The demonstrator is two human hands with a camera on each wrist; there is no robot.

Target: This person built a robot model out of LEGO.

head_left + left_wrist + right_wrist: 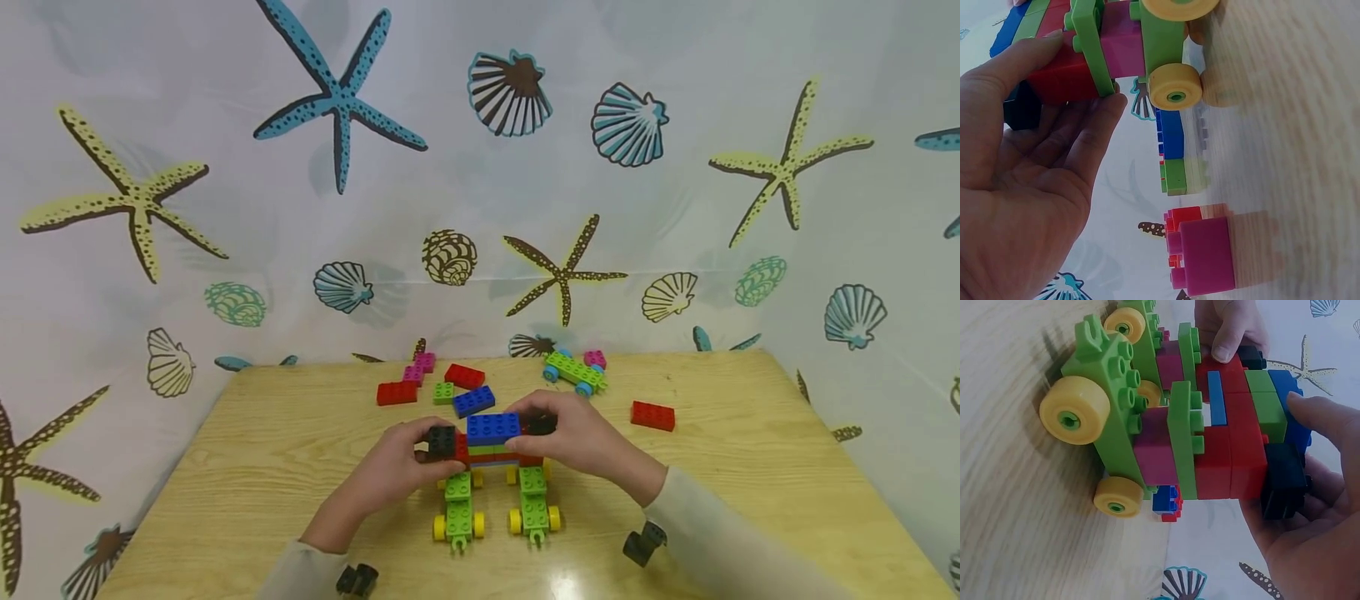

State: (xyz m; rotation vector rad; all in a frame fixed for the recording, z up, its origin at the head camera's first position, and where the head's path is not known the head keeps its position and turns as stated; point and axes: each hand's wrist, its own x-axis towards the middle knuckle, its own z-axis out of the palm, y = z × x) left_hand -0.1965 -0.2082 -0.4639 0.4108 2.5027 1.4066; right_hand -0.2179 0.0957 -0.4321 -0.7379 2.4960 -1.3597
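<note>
Both hands hold a toy-brick model between them over the wooden table. On top of it is a blue brick point(492, 427), with a green layer point(1269, 412) and red bricks point(1247, 444) beneath. Purple bricks point(1152, 440) join this body to two green wheeled bases point(459, 518) with yellow wheels point(1175, 87). My left hand point(390, 462) grips the left end, thumb on a red brick, beside a black brick point(441, 441). At the right end my right hand point(581, 437) curls around another black brick point(1283, 481), thumb against the blue brick.
Behind the model lie loose red point(397, 393), blue point(474, 401), green point(444, 393) and pink bricks point(413, 374). A green base with blue wheels point(573, 372) stands at the back, and a red brick point(652, 416) lies right. A patterned cloth point(480, 192) hangs along the table's far edge.
</note>
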